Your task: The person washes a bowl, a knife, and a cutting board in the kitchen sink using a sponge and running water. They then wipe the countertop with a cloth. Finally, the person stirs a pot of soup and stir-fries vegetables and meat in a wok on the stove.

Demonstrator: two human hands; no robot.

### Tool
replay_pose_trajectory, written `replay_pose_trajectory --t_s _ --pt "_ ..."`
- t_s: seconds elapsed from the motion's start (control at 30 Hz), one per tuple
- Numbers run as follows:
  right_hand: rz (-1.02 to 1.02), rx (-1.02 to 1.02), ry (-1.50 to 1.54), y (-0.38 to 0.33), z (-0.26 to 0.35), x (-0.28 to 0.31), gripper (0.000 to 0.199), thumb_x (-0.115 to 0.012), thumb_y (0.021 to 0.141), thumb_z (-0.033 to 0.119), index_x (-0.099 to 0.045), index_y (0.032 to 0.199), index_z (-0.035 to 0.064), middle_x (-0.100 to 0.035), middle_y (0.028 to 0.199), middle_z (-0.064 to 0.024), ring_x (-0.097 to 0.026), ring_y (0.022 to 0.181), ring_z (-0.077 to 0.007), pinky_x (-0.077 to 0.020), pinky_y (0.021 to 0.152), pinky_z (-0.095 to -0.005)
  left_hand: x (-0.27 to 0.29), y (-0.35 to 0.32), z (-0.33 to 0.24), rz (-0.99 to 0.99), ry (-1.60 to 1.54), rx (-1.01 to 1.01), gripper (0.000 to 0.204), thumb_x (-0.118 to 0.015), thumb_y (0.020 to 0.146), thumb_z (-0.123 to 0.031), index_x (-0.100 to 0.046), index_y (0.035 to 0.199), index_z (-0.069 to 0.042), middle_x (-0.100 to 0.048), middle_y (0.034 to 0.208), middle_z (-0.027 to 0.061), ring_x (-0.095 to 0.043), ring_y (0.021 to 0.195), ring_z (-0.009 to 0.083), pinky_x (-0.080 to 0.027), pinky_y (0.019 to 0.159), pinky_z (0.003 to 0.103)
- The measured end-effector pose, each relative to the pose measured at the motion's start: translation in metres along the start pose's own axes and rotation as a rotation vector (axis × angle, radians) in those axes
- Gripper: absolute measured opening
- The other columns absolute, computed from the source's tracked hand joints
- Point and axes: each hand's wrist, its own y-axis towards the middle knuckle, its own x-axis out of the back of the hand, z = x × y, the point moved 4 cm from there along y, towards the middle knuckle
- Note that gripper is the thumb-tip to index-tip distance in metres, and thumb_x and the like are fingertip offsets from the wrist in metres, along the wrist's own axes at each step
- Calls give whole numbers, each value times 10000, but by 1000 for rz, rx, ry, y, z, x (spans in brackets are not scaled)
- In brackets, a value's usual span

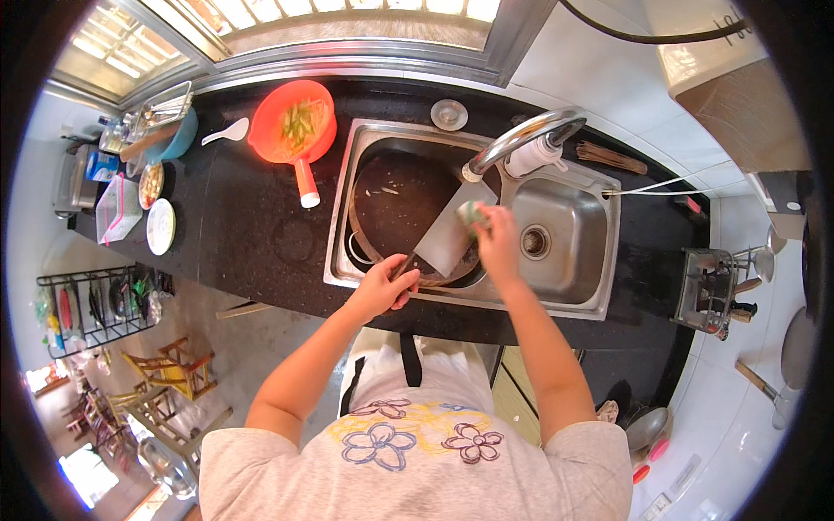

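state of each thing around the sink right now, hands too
left hand: shut on the cleaver handle
cleaver: held over the left sink basin, blade flat side up
right hand: pressing a green sponge on the blade
faucet: no water seen running
orange colander: upright on the counter, holds cut greens
right sink basin: drain open

One cleaver (449, 234), one colander (294, 128), two basins (569, 224).

Light grey short-sleeved shirt (417, 443) with outlined flowers, dark apron strap (410, 358).
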Motion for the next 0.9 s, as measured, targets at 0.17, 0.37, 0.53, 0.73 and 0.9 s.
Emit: replay_pose_trajectory --t_s 0.17,0.37,0.53,0.73,0.9 --pt "-358 -539 16 7 -49 52 285 -651 900 106 -586 1175 67 -621 1157 -131 -586 1091 -295 -465 920 -396 -1 -18 -19 -198 757 -545 284 -646 920 -166 -549 1161 -51 -614 863 61 -611 709 207 -492 614 339" --pt "-43 -50 91 -22 77 26 277 -697 838 130 -627 1103 87 -630 1092 -107 -607 1020 -315 -484 886 -414 -23 -26 -24 -221 1306 -685 388 -670 850 -124 -558 1221 -136 -601 981 86 -640 831 309 -527 671 395" --pt "-59 -62 -191 -23 49 18 271 -684 810 101 -655 1079 115 -615 962 -101 -598 913 -321 -482 776 -447 -18 -29 -22 -138 1464 -957 393 -631 834 -106 -602 1223 -153 -596 1036 68 -643 849 251 -548 696 370" --pt "-228 -153 -276 -27 13 48 252 -668 822 129 -651 1072 109 -629 962 -124 -607 914 -342 -477 809 -474 -22 -36 -29 -75 1488 -1020 421 -625 816 -107 -597 1233 -157 -597 1025 69 -637 897 249 -547 732 367" --pt "-6 -64 -59 -60 66 20 252 -683 810 139 -657 1058 105 -626 973 -127 -599 941 -355 -476 827 -463 -32 -17 -15 -4 1521 -988 413 -644 818 -117 -592 1226 -163 -599 1025 63 -636 877 258 -541 727 378"
